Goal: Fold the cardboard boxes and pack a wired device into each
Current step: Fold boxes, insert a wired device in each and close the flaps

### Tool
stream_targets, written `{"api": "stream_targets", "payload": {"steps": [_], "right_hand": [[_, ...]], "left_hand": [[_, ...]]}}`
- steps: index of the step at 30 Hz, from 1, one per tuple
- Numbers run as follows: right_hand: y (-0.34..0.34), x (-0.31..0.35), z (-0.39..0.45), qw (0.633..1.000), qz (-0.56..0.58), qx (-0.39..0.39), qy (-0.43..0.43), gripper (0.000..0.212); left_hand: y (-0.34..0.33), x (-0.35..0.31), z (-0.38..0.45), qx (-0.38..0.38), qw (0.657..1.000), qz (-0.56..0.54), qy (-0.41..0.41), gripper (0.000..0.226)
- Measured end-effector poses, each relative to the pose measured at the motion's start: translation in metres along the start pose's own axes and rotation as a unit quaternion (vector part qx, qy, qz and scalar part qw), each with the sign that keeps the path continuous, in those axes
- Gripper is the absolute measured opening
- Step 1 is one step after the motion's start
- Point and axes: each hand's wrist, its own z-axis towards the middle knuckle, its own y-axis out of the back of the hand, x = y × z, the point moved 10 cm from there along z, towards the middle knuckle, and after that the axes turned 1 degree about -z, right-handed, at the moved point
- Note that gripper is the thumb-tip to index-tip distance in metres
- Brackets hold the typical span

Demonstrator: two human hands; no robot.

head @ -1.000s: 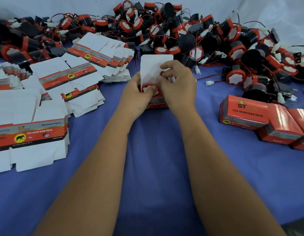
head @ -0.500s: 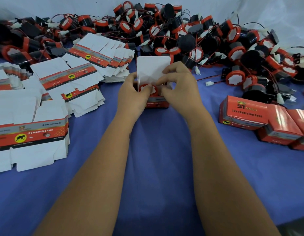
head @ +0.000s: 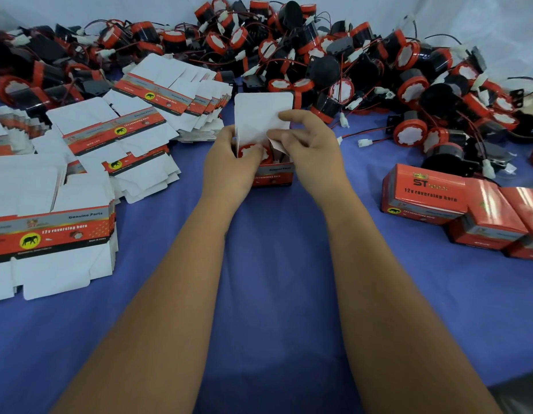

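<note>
Hands meet at an open red box (head: 273, 176) standing on the blue cloth (head: 274, 294) in the middle of the table. The left hand (head: 229, 162) curls round the box's left side, its thumb lying over the red-rimmed horn (head: 250, 150) that sits inside the open top. The right hand (head: 313, 144) has its thumb and forefinger bent onto the tall white lid flap (head: 260, 115), which stands upright at the back of the box; the other fingers are loosely curled beside the box's right edge. A small side flap (head: 277, 148) sticks up just under the right thumb.

Beyond the box, a large heap of loose horns (head: 363, 70), black with red rims and thin wires with white plugs, stretches across the far side of the table. To the left lie several stacks of flat unfolded boxes (head: 50, 234), white with a red printed band, the nearest stack reading "12v reversing horn". To the right, well apart from the hands, a cluster of closed red boxes (head: 426, 195) rests on the cloth, touching one another. Both bare forearms reach up from the bottom edge of the view.
</note>
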Motion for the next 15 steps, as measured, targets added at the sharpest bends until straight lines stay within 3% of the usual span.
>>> {"api": "stream_targets", "payload": {"steps": [3,7,15], "right_hand": [[0.01,-0.002,0.001,0.998,0.027,-0.063,0.004,0.03],[0.019,-0.025,0.002,0.983,0.115,-0.124,-0.077,0.024],[0.004,-0.044,0.006,0.972,0.169,-0.078,-0.146,0.01]], "left_hand": [[-0.002,0.0,-0.001,0.006,1.0,-0.008,0.007,0.021],[-0.008,0.0,-0.004,0.023,0.999,-0.02,0.019,0.027],[-0.009,-0.005,-0.005,0.013,1.0,-0.002,0.017,0.046]]}}
